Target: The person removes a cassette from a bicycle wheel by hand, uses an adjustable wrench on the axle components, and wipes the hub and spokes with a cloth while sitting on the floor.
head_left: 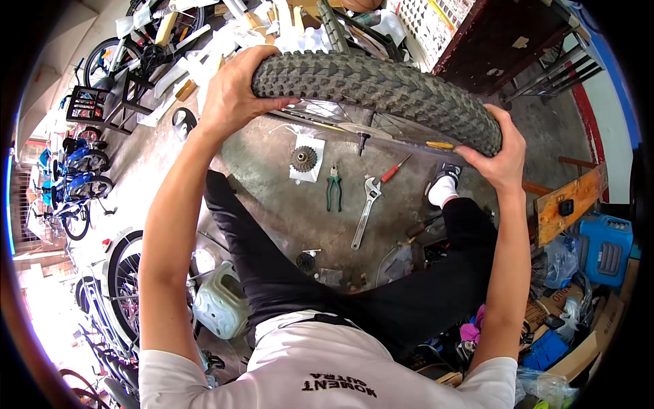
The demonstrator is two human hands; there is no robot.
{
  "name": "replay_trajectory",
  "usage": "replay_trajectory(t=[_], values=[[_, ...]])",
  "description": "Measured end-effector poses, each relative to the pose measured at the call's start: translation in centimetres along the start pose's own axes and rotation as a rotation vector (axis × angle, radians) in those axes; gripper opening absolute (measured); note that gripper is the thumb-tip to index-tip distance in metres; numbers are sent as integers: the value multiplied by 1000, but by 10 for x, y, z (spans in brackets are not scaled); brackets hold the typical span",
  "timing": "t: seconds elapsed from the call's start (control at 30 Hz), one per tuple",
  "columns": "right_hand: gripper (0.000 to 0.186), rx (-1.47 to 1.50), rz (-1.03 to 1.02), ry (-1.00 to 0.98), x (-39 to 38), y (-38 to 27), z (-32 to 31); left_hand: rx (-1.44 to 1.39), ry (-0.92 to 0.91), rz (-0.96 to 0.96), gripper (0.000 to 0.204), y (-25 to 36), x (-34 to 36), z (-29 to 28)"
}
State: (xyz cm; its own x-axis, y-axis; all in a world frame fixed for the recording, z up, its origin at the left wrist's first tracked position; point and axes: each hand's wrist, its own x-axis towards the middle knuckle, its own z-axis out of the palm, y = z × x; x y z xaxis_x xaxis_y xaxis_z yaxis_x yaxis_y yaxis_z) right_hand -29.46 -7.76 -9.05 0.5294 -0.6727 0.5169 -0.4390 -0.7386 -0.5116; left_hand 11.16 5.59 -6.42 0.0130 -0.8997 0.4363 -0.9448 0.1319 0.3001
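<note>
Tyre [381, 92]: arcs across the upper frame, left to right.
Your left hand [231, 92]: clamps its left end.
Your right hand [501, 153]: clamps its lower right end.

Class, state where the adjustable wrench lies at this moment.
In the head view the adjustable wrench lies on the concrete floor below the held tyre, just right of the green-handled pliers and left of the red-handled screwdriver.

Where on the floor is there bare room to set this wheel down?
Bare concrete lies left of the cassette and between the wrench and the person's shoe. It is crowded by the pliers and the clutter at the right.
</note>
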Motion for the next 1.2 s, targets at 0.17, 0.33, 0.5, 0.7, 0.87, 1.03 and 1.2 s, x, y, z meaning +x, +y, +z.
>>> replay_trajectory(t=[0.17, 0.33, 0.5, 0.7, 0.87, 1.03, 1.2], values=[[70, -12, 67, 5, -43, -21, -12, 25, -129, -3, 72, 19, -16, -22], [73, -26, 176, 23, -84, -50, -20, -24, -220, 61, 74, 30, -9, -35], [71, -5, 267, 72, -80, -60, -18, -105, -272, 47, 73, 22, 23, -26], [78, -106, 464, -168, -61, -98, -32, 67, -73, 237, 73, 10, 69, 6], [93, 175, 334, -304, -97, -111, -26, -47, -124, 146, 80, 26, 79, 23], [93, 503, 457, -86, -134, -137, 5, -158, -71, 309, 82, 41, 95, 36], [94, 611, 590, 22, -149, -144, 10, -39, -96, 328, 78, 52, 110, 46]])
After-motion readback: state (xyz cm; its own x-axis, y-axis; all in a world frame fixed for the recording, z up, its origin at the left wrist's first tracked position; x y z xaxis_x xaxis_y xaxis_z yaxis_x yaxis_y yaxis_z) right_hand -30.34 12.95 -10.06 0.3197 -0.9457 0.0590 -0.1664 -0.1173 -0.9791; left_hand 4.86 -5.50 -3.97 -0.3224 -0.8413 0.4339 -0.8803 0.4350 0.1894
